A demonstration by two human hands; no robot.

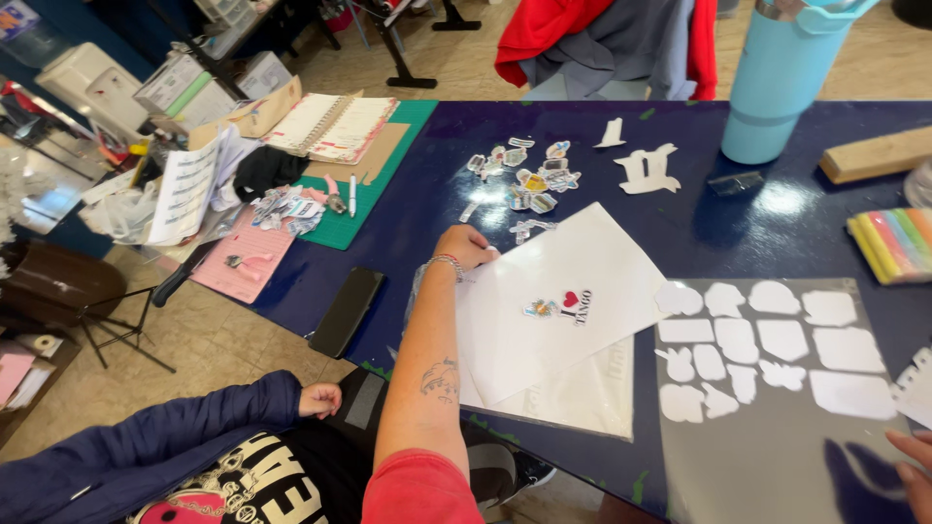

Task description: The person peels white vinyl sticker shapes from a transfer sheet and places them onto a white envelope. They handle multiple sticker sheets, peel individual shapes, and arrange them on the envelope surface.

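White sheet [568,306]: flat, near table edge [427,383]; bare room far right.
Left hand [466,245]: fingers curled, pressing sheet's far-left corner.
Right hand [913,471]: near right, grip unclear.

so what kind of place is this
Probably a craft or scrapbooking workspace: small cut-out stickers scattered on the dark blue table, a green cutting mat, and a grey sheet of peeled sticker outlines.

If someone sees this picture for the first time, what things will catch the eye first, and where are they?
The left hand rests on the upper corner of a white sheet lying mid-table with a few small stickers stuck on it. Beyond it, loose colourful stickers lie scattered on the dark blue table. At right sits a grey backing sheet full of white cut-out shapes; a tall light-blue tumbler stands at the far edge.
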